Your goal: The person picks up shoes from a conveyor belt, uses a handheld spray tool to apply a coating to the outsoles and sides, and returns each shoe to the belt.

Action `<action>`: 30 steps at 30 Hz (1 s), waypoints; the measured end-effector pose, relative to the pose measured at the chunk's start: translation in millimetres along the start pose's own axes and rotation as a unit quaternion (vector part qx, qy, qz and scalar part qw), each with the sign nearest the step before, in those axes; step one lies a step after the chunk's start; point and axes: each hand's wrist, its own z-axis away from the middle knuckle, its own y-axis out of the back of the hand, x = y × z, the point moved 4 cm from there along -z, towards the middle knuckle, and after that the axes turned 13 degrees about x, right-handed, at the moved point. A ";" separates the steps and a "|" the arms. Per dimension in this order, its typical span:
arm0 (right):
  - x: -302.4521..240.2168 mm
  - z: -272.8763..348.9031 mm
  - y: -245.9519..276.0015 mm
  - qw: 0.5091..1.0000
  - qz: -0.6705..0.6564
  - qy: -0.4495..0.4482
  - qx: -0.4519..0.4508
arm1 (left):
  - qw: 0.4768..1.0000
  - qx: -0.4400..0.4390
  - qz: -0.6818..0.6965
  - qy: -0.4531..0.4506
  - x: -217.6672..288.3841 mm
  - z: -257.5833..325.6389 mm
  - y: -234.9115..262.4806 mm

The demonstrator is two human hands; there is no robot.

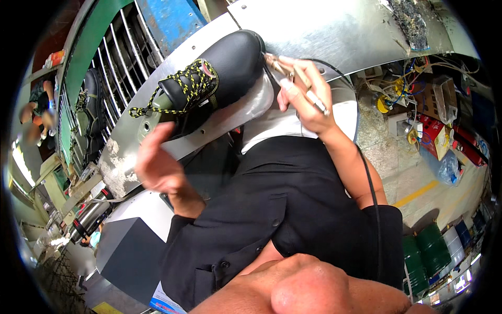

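Note:
A black leather work shoe [232, 57] lies on a metal-topped bench, its rounded toe pointing up and right. Yellow-and-black laces [188, 86] are threaded through it, their loops hanging over the olive tongue. My right hand [308, 102] is closed round a slim, pen-like metal tool [318, 102], whose front end is beside the toe edge. I cannot make out whether the tip touches the shoe. Beside the shoe's heel end, my left hand [159, 165] is open, slightly blurred, with the thumb raised. Nothing shows in it.
A black cord [368, 172] runs down past my right arm. The metal bench top [314, 26] curves across in front. On the left, another dark shoe [93, 112] lies by a rack of metal bars [123, 55]. Boxes and wires [436, 123] crowd the right; another person [39, 112] is far left.

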 end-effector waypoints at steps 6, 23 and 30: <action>4.4 -51.0 -23.2 0.995 -0.081 -0.030 -0.054 | 0.961 0.065 -0.188 0.190 -6.5 12.6 7.1; 26.8 -16.0 -25.9 0.997 0.040 0.054 -0.024 | 0.950 0.107 -0.173 0.239 -8.8 42.8 -12.2; 9.8 9.7 -18.2 0.990 0.109 0.059 -0.068 | 0.947 0.091 -0.188 0.245 -8.8 51.0 -5.9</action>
